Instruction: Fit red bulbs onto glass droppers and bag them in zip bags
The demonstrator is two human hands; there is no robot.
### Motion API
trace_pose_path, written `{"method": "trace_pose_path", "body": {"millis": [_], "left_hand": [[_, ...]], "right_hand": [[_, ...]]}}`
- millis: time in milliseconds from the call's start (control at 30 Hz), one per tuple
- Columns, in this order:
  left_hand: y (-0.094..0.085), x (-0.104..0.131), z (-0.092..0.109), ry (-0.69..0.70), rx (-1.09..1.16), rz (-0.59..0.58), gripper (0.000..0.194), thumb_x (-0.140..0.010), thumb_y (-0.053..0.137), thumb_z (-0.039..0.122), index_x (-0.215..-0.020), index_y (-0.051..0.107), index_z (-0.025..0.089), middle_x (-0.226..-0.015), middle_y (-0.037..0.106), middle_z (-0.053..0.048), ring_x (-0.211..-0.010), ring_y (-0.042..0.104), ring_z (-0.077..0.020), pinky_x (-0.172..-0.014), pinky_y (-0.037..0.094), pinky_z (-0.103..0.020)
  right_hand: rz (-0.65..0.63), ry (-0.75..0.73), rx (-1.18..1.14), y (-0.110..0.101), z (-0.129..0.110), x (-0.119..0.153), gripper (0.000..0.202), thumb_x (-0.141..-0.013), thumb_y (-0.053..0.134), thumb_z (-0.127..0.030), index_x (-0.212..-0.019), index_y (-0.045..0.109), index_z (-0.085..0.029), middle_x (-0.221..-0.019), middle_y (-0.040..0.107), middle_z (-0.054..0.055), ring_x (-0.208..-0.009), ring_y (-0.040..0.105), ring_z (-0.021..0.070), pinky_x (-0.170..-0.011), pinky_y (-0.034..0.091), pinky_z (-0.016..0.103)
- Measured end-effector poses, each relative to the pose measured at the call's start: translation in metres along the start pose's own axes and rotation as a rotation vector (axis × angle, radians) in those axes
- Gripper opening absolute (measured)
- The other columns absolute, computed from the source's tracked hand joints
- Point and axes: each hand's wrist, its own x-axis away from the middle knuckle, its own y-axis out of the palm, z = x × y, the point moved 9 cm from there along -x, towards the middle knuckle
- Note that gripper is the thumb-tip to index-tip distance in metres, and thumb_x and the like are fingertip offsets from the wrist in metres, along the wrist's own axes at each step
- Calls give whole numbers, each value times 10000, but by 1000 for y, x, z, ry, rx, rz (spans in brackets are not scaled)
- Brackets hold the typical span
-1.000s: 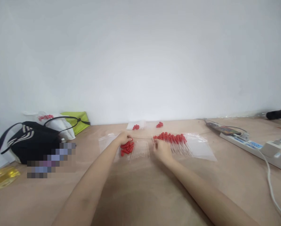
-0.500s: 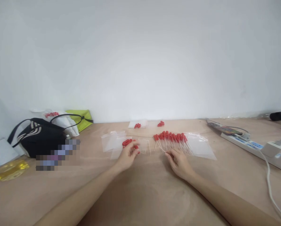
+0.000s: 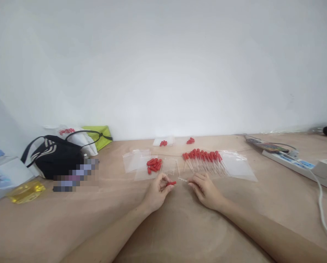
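My left hand [image 3: 157,193] pinches a small red tapered piece [image 3: 172,183] between thumb and fingers, its free end pointing right. Facing it, a thin whitish stick [image 3: 182,179] is gripped in the fingertips of my right hand [image 3: 206,190]. A small gap separates stick and red piece. Behind my left hand a pile of similar red pieces [image 3: 154,165] lies on a clear plastic bag [image 3: 140,176]. Several bare pale sticks [image 3: 168,167] rest beside the pile. Beyond my right hand, many sticks with red heads [image 3: 203,156] lie in a row, heads away from me.
More small red pieces [image 3: 163,143] and another red group [image 3: 190,140] lie near the wall. A clear bag [image 3: 241,168] is under the row's right side. A power strip [image 3: 289,163] with a white cable stands right; a black bag [image 3: 59,160] and yellow packet [image 3: 26,193] are left.
My left hand has drawn back from the red pile towards me and to the right, bringing a red piece. My right hand stays near its place with the stick. The view has shifted slightly.
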Motion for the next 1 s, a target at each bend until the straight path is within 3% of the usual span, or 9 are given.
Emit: {"method": "trace_pose_path", "body": {"millis": [233, 367, 467, 567, 700, 833, 1000], "left_hand": [[2, 2, -2, -23, -52, -47, 125, -760, 527, 215, -810, 418, 179, -666, 513, 42, -547, 501, -85, -519, 361, -185], [5, 1, 1, 10, 7, -63, 129, -750, 543, 221, -797, 430, 180, -734, 539, 27, -645, 550, -105, -588, 418, -204], [4, 0, -1, 0, -8, -56, 184, -740, 561, 247, -893, 494, 171, -834, 589, -15, -757, 584, -144, -682, 453, -252], [4, 0, 1, 32, -102, -63, 189, -745, 557, 273, -889, 580, 153, -829, 625, -36, -780, 587, -165, -713, 456, -268], [2, 3, 13, 145, -261, -43, 171, -767, 524, 266, -807, 635, 142, -702, 611, -23, -640, 565, -136, -607, 454, -233], [9, 8, 26, 247, -421, -106, 186, -795, 482, 234, -816, 646, 149, -636, 575, -10, -522, 519, -100, -520, 433, -203], [23, 16, 41, 346, -637, -213, 172, -796, 478, 190, -772, 647, 166, -686, 612, -21, -629, 553, -124, -605, 428, -217]], "right_hand": [[-37, 21, 2, 2, -3, 0, 178, -836, 376, -190, -853, 553, -193, -752, 576, 23, -705, 510, 137, -698, 327, 313], [-56, 11, -23, 4, -8, -3, 174, -833, 384, -202, -825, 558, -195, -747, 581, 17, -696, 510, 128, -705, 329, 300], [-68, 10, -45, 6, -11, -5, 186, -837, 376, -209, -805, 559, -190, -718, 577, 12, -687, 515, 124, -701, 331, 291], [-85, 8, -67, 8, -13, -6, 197, -841, 373, -211, -808, 565, -190, -708, 580, 9, -679, 516, 122, -703, 326, 289], [-138, -28, -65, 10, -13, -6, 222, -851, 360, -228, -833, 578, -190, -736, 597, 20, -677, 520, 124, -714, 312, 297], [-227, -60, -70, 14, -9, -5, 246, -861, 346, -239, -818, 583, -191, -729, 598, 16, -685, 519, 121, -702, 298, 287], [-300, -90, -9, 15, -9, -3, 254, -854, 355, -239, -750, 582, -189, -687, 579, 7, -667, 500, 117, -687, 263, 282]]}}
